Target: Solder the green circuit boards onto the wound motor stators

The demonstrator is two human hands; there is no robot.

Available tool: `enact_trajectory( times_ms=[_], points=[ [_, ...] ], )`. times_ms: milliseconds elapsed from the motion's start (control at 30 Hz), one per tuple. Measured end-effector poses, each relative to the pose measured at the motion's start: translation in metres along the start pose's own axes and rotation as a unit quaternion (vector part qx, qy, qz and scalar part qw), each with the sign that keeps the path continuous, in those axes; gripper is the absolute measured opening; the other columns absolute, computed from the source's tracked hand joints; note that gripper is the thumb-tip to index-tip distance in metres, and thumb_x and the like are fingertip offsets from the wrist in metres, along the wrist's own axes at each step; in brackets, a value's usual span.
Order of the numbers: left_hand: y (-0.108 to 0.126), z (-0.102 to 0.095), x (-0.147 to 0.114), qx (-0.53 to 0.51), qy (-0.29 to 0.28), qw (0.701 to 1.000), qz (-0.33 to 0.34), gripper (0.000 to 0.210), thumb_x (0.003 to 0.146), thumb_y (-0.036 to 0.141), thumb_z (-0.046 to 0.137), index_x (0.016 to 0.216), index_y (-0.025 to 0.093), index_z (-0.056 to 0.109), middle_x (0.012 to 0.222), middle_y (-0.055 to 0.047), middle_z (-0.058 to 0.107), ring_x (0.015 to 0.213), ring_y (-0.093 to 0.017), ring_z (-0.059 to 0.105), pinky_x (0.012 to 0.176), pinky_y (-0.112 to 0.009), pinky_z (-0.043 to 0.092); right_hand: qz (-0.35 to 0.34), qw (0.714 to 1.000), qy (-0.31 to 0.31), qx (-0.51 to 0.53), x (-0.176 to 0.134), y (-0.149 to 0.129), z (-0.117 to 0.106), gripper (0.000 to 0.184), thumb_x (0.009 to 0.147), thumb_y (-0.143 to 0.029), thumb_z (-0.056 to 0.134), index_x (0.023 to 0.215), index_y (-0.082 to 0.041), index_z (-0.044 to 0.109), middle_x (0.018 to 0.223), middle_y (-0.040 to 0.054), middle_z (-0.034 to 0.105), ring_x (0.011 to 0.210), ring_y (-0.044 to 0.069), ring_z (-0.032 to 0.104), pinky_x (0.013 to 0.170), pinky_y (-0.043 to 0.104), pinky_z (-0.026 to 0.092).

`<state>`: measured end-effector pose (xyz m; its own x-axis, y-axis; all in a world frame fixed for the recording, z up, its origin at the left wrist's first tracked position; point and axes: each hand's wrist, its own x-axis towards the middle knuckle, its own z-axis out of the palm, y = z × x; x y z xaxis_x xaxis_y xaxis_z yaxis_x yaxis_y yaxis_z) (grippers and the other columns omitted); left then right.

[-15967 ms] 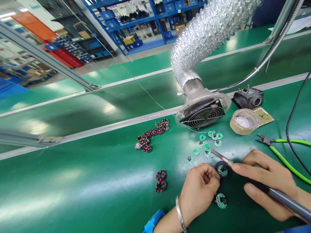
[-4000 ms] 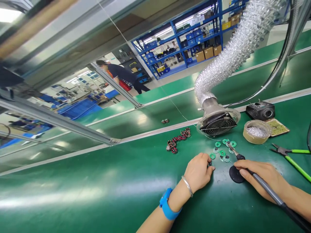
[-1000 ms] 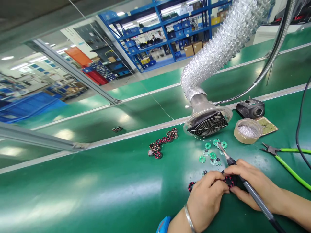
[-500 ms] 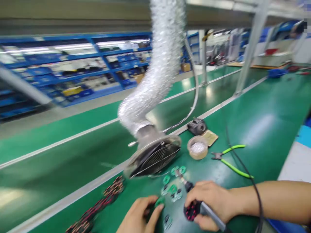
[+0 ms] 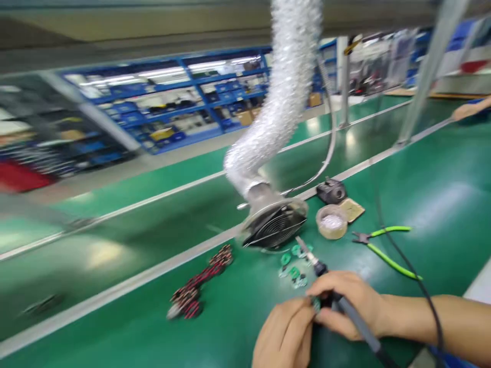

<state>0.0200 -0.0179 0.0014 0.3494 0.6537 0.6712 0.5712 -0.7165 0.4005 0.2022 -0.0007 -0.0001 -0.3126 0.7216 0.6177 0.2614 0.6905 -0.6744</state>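
Note:
My right hand [image 5: 351, 301] is wrapped around a soldering iron [image 5: 360, 323]; its metal tip points up and left. My left hand [image 5: 286, 327] is closed, with its fingertips meeting those of my right hand. A small green ring-shaped part [image 5: 316, 304] shows between the fingertips, mostly covered. The round black and red coil in my right hand is largely hidden by the fingers. Several small green ring parts [image 5: 294, 272] lie on the table just beyond my hands, close to the iron's tip.
A fume extractor hood [image 5: 274, 225] hangs from a silver duct [image 5: 282, 92]. Behind my right hand are green-handled cutters [image 5: 387, 253], a tape roll [image 5: 332, 222], a yellow sponge [image 5: 352, 209] and a black stand [image 5: 332, 190]. Wound coils [image 5: 199, 281] lie left. Another person's hand [image 5: 466, 111] is far right.
My left hand has brought the green ring part to my right hand, and the fingertips now meet. The view has swung left. Another person's hand has come into view at far right.

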Motion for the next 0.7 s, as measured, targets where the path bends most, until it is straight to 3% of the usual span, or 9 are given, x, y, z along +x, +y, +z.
enact_trajectory(
  times_ms=[33, 100, 133, 200, 267, 333, 433, 700],
  points=[
    [0.004, -0.001, 0.003, -0.010, 0.005, 1.000, -0.028, 0.021, 0.086, 0.009, 0.053, 0.096, 0.025, 0.063, 0.089, -0.004, 0.071, 0.079, -0.018, 0.070, 0.073, -0.027, 0.059, 0.004, 1.000, -0.009, 0.015, -0.001, 0.000, -0.004, 0.027, 0.083, -0.019, 0.056, 0.110, -0.020, 0.055, 0.091, 0.0043, 0.069, 0.077, 0.015, 0.067, 0.072, 0.024, 0.055],
    [0.008, -0.004, 0.007, -0.069, -0.013, 0.983, -0.169, 0.016, 0.088, 0.015, 0.052, 0.099, 0.021, 0.061, 0.091, -0.007, 0.068, 0.071, -0.016, 0.068, 0.063, -0.026, 0.058, 0.008, 1.000, -0.027, 0.000, -0.002, 0.005, -0.010, 0.033, 0.084, -0.013, 0.055, 0.116, -0.021, 0.053, 0.100, 0.0061, 0.069, 0.083, 0.016, 0.066, 0.075, 0.026, 0.055],
    [0.009, -0.006, 0.008, -0.118, -0.041, 0.961, -0.247, 0.013, 0.090, 0.020, 0.050, 0.098, 0.020, 0.060, 0.085, -0.006, 0.066, 0.062, -0.014, 0.065, 0.055, -0.024, 0.056, 0.013, 0.999, -0.041, -0.010, -0.003, 0.008, -0.012, 0.035, 0.084, -0.012, 0.054, 0.118, -0.021, 0.053, 0.103, 0.0063, 0.068, 0.084, 0.016, 0.066, 0.077, 0.026, 0.055],
    [0.011, -0.006, 0.008, -0.222, -0.104, 0.889, -0.388, 0.018, 0.093, 0.029, 0.045, 0.097, 0.018, 0.059, 0.069, -0.001, 0.060, 0.044, -0.009, 0.056, 0.039, -0.017, 0.046, 0.014, 0.998, -0.059, -0.027, -0.004, 0.013, -0.014, 0.038, 0.085, -0.010, 0.053, 0.121, -0.022, 0.051, 0.106, 0.0067, 0.067, 0.087, 0.016, 0.066, 0.078, 0.027, 0.055],
    [0.013, -0.005, 0.006, -0.293, -0.141, 0.821, -0.469, 0.024, 0.095, 0.035, 0.042, 0.098, 0.016, 0.057, 0.065, 0.002, 0.058, 0.035, -0.005, 0.048, 0.031, -0.013, 0.035, 0.015, 0.997, -0.072, -0.036, -0.006, 0.015, -0.014, 0.039, 0.086, -0.010, 0.052, 0.123, -0.022, 0.050, 0.106, 0.0072, 0.067, 0.089, 0.017, 0.066, 0.079, 0.029, 0.055],
    [0.014, -0.003, 0.005, -0.327, -0.152, 0.789, -0.498, 0.027, 0.093, 0.039, 0.044, 0.097, 0.015, 0.056, 0.068, 0.002, 0.059, 0.033, -0.003, 0.045, 0.028, -0.011, 0.031, 0.013, 0.996, -0.077, -0.043, -0.008, 0.014, -0.013, 0.039, 0.086, -0.011, 0.052, 0.123, -0.021, 0.049, 0.106, 0.0074, 0.067, 0.092, 0.018, 0.066, 0.080, 0.030, 0.056],
    [0.015, 0.000, 0.007, -0.353, -0.167, 0.765, -0.511, 0.030, 0.090, 0.044, 0.048, 0.089, 0.015, 0.054, 0.065, 0.003, 0.057, 0.030, -0.002, 0.043, 0.026, -0.010, 0.028, 0.002, 0.996, -0.075, -0.048, -0.008, 0.014, -0.011, 0.038, 0.086, -0.011, 0.052, 0.123, -0.020, 0.050, 0.107, 0.0075, 0.067, 0.095, 0.019, 0.066, 0.083, 0.031, 0.056],
    [0.017, 0.001, 0.011, -0.341, -0.174, 0.748, -0.542, 0.034, 0.081, 0.050, 0.056, 0.077, 0.017, 0.049, 0.055, 0.007, 0.049, 0.028, -0.003, 0.039, 0.023, -0.012, 0.023, -0.055, 0.995, -0.049, -0.059, -0.008, 0.016, -0.007, 0.032, 0.089, -0.016, 0.056, 0.120, -0.018, 0.051, 0.102, 0.0080, 0.068, 0.086, 0.019, 0.065, 0.077, 0.033, 0.056]
  ],
)
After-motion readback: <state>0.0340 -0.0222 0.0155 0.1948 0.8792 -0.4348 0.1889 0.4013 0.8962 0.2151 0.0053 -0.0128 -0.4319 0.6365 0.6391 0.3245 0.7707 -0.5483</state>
